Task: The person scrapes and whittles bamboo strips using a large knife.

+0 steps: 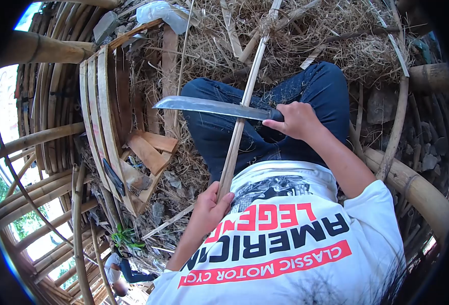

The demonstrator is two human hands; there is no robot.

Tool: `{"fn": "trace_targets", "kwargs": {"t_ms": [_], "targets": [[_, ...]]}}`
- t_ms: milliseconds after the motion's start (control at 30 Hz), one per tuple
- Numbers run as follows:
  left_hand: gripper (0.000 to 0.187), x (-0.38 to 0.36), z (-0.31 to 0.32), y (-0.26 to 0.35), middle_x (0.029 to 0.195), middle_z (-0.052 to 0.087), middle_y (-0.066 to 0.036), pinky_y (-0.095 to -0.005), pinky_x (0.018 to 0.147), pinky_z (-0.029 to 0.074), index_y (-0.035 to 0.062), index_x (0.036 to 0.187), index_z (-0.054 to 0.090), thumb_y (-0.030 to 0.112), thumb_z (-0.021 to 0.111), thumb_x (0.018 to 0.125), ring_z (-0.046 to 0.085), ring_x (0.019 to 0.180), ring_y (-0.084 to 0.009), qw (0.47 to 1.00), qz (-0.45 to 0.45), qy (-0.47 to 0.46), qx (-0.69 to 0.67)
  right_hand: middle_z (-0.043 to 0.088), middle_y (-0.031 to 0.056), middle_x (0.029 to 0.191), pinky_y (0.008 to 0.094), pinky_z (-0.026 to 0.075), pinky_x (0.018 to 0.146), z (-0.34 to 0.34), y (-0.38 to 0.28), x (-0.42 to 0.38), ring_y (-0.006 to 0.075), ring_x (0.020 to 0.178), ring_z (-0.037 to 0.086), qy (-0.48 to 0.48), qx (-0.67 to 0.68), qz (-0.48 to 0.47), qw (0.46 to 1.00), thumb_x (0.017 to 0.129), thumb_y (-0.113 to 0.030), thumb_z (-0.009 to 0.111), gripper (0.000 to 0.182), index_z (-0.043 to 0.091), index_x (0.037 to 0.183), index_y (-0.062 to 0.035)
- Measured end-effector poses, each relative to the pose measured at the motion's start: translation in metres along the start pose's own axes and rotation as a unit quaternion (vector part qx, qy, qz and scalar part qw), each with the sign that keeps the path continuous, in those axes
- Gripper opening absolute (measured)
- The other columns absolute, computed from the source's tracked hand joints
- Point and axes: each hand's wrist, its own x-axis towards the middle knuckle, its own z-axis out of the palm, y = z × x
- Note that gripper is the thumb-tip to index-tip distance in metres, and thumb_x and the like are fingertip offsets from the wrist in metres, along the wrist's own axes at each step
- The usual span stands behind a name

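My right hand [296, 120] is closed around the dark handle of a machete [209, 105], whose long blade points to the left above my lap. Beneath the blade runs a long, pale split bamboo strip [252, 81], and the blade lies across it, seemingly touching. My left hand [211, 207] grips the near end of this strip against my shirt. From there the strip slants away over my crossed legs [316, 96] to the pile of shavings. Parts of the fingers on both hands are hidden.
Dry fibre shavings [224, 43] cover the ground ahead. Wooden boards [102, 101] and wood blocks [150, 150] lie to my left, with a white plastic bag [163, 15] beyond. A thick bamboo pole [412, 185] is close on my right. Another person [117, 272] appears at lower left.
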Motion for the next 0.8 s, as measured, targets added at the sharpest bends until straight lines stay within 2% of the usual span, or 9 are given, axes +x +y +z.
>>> {"fn": "trace_targets", "kwargs": {"t_ms": [67,167,233,267,333,467,633,733,800], "targets": [[0.013,0.0,-0.005,-0.008,0.078,0.059,0.001,-0.0188,0.053,0.038,-0.0006,0.101,0.051,0.011,0.058,0.098,0.049,0.066,-0.0005,0.999,0.011,-0.011,0.041,0.065,0.0174,0.064,0.0468,0.055,0.062,-0.002,-0.002,0.002,0.0367,0.065,0.068,-0.015,-0.009,0.005,1.0,0.082,-0.074,0.051,0.072,0.066,0.071,-0.0045],[0.015,-0.006,0.002,-0.006,0.081,0.06,0.0,-0.0189,0.057,0.042,-0.0018,0.101,0.051,0.01,0.058,0.098,0.052,0.071,-0.0009,0.999,0.034,-0.019,0.018,0.066,0.0178,0.067,0.0473,0.055,0.065,0.0,0.004,0.006,0.037,0.069,0.068,0.007,0.01,0.023,1.0,0.082,-0.074,0.051,0.072,0.067,0.073,-0.0042],[0.015,-0.014,0.002,0.001,0.083,0.061,-0.001,-0.0191,0.059,0.043,-0.0021,0.1,0.051,0.01,0.058,0.098,0.053,0.073,-0.001,1.0,0.018,-0.023,0.008,0.067,0.0186,0.071,0.0482,0.055,0.069,0.002,0.013,0.022,0.0379,0.074,0.068,0.019,0.047,0.082,0.995,0.083,-0.074,0.051,0.073,0.068,0.076,-0.0037],[0.015,-0.018,0.001,0.003,0.084,0.061,-0.001,-0.0192,0.061,0.044,-0.0024,0.1,0.05,0.01,0.058,0.098,0.054,0.076,-0.0012,1.0,0.006,-0.027,-0.003,0.067,0.0186,0.071,0.0482,0.055,0.069,0.002,0.013,0.024,0.0379,0.074,0.068,0.019,0.052,0.081,0.995,0.083,-0.074,0.051,0.073,0.068,0.076,-0.0037],[0.015,-0.019,-0.001,-0.005,0.084,0.061,-0.002,-0.0192,0.061,0.044,-0.0024,0.1,0.05,0.01,0.058,0.098,0.054,0.077,-0.0011,1.0,0.008,-0.02,0.002,0.068,0.0196,0.074,0.0492,0.054,0.072,-0.005,0.013,0.028,0.0387,0.078,0.068,-0.013,0.015,0.067,0.998,0.082,-0.075,0.05,0.074,0.068,0.078,-0.0035],[0.014,-0.021,-0.001,0.0,0.084,0.061,-0.001,-0.0189,0.061,0.043,-0.0018,0.1,0.05,0.01,0.058,0.098,0.054,0.078,-0.0006,1.0,0.007,-0.028,0.004,0.069,0.02,0.079,0.0494,0.054,0.074,-0.004,0.01,0.028,0.0388,0.08,0.068,-0.012,-0.012,0.082,0.997,0.082,-0.077,0.048,0.075,0.069,0.08,-0.0044],[0.014,-0.029,-0.008,-0.011,0.082,0.059,0.0,-0.0195,0.061,0.043,-0.0012,0.1,0.049,0.009,0.059,0.097,0.052,0.077,-0.0009,0.999,0.022,-0.029,0.02,0.07,0.02,0.082,0.0485,0.054,0.075,-0.001,0.023,0.046,0.0392,0.084,0.068,0.016,0.032,0.097,0.995,0.082,-0.077,0.047,0.076,0.069,0.081,-0.0043],[0.015,-0.031,-0.006,-0.005,0.082,0.058,0.0,-0.0193,0.061,0.043,-0.0013,0.1,0.049,0.01,0.059,0.098,0.052,0.076,-0.001,0.999,0.021,-0.026,0.035,0.07,0.0196,0.084,0.0477,0.054,0.076,-0.006,0.022,0.048,0.037,0.085,0.069,0.002,-0.033,0.086,0.996,0.083,-0.077,0.046,0.077,0.069,0.084,-0.0033],[0.016,-0.034,-0.004,0.0,0.082,0.056,0.001,-0.019,0.061,0.041,-0.0015,0.1,0.049,0.011,0.059,0.097,0.05,0.075,-0.0013,1.0,-0.002,-0.015,0.024,0.07,0.0195,0.084,0.0476,0.054,0.076,-0.007,0.022,0.05,0.0365,0.085,0.069,0.009,-0.028,0.092,0.995,0.083,-0.077,0.046,0.078,0.069,0.083,-0.0031]]}}
